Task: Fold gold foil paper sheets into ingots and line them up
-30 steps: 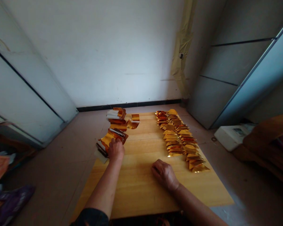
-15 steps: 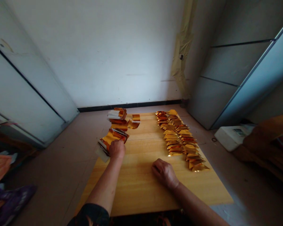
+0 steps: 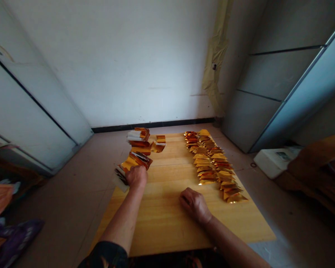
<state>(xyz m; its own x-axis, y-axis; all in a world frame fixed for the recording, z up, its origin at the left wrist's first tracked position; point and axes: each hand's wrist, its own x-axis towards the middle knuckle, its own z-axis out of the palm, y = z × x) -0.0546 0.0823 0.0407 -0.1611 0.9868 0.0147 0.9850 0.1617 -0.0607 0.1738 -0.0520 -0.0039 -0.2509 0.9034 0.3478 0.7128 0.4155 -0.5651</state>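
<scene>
Foil sheets (image 3: 130,162), gold and loosely stacked, lie at the left hand (image 3: 136,175), their pile stretching slantwise from its near left to just beyond it; the hand touches them, but whether it grips cannot be told. Well apart, the right hand (image 3: 194,205) rests curled on the table (image 3: 162,227), its inside hidden, while beyond it and to its right folded foil pieces (image 3: 203,163) form two rows running lengthwise away, each piece lying crosswise with pointed ends sideways. Far right of both hands, a white box (image 3: 270,163) sits on the floor (image 3: 248,178), contents unclear.
</scene>
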